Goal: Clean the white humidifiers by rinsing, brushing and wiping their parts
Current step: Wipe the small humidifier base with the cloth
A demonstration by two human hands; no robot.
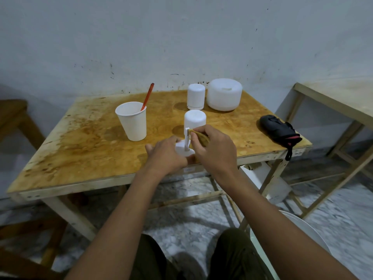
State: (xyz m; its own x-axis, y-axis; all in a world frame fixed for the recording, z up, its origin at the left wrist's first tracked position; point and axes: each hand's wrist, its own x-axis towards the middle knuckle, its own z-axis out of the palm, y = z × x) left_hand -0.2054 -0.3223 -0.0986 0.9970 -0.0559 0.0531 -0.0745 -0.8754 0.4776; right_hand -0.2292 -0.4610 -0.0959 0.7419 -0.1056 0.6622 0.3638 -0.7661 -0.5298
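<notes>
Item: humidifier base (184,151), a white disc with a thin upright stem (187,139), at the near edge of the bench (84,142), 6 o'clock from the white cylinder cover (195,119).

Handling: it looks like light, stiff plastic, probably slick if wet. The stem seems the fragile part, so brace at the disc rim, not the stem.

Left hand (166,154): curled around the disc's 9 o'clock side, steadying it.

Right hand (214,147): pinched shut on a yellow cloth (199,136), soft and pliable, pressed to the stem's top.

Also on the bench: a second small humidifier (195,97) and a large round humidifier (224,93) at 12 o'clock, and a paper cup (132,121) holding a red-handled brush (147,97) at 10 o'clock.
</notes>
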